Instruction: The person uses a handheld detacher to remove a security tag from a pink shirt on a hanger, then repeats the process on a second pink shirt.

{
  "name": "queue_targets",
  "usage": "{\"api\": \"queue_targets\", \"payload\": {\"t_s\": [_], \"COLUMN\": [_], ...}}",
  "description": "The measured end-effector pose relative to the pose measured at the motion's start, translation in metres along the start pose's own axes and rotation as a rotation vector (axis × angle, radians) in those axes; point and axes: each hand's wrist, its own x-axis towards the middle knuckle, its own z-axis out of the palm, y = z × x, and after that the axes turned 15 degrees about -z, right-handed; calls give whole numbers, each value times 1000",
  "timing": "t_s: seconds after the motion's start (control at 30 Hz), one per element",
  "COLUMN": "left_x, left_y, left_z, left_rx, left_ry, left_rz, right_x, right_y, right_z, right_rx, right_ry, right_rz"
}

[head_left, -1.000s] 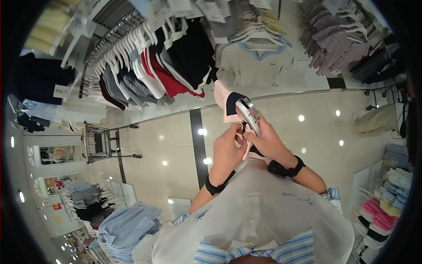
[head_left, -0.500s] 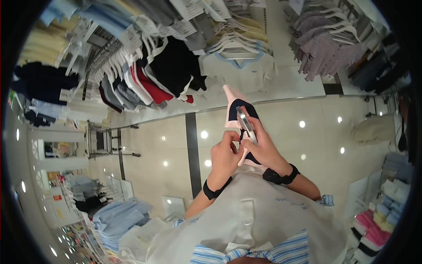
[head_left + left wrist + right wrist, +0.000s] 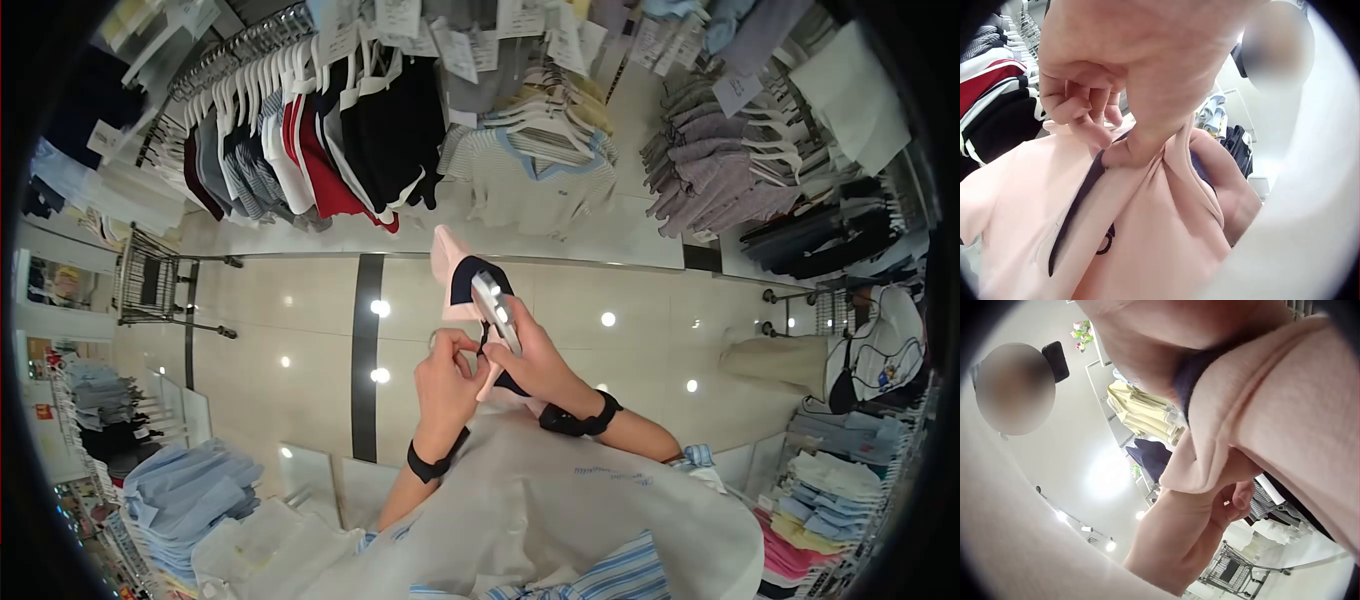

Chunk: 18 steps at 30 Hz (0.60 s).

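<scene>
A pink garment (image 3: 449, 257) with a navy part hangs in front of the person's chest. The left hand (image 3: 445, 387) pinches its edge; in the left wrist view the thumb and a finger of the left hand (image 3: 1129, 81) grip the pink cloth (image 3: 1029, 187) beside a navy-lined opening. The right hand (image 3: 537, 362) holds the garment's other side together with a silvery, rounded object (image 3: 495, 311), whose kind I cannot tell. In the right wrist view a pink fold (image 3: 1204, 450) lies between the two hands and hides the right fingertips.
Racks of hanging clothes (image 3: 375, 140) line the far side, with purplish tops (image 3: 705, 170) at the right. A shopping cart (image 3: 150, 280) stands at the left. Another person in beige trousers (image 3: 780, 362) is at the right, near folded clothes (image 3: 835, 475). Blue shirts (image 3: 190, 500) hang at lower left.
Both hands and the garment have shifted left in the head view, as have the racks and cart. More of the person at the right shows. Both hands keep their hold on the cloth.
</scene>
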Motion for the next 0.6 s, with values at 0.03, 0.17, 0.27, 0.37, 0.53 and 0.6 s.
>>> {"api": "queue_targets", "payload": {"t_s": [0.03,0.17,0.27,0.37,0.53,0.6], "left_x": [8,39,67,92,114,120], "left_y": [-5,-27,-56,-80,-100,-105], "left_z": [-9,-55,-96,-130,-168,-180], "left_rx": [-31,-63,-105,-131,-85,-75], "left_ry": [1,-5,-74,-78,-147,-161], "left_rz": [28,87,113,130,184,232], "right_x": [8,43,69,88,112,116], "right_y": [1,-4,6,14,0,-3], "right_z": [10,63,106,143,184,197], "right_rx": [-47,-13,-30,30,-4,7], "right_ry": [4,126,144,193,267,308], "right_rz": [-18,81,-14,139,141,156]}}
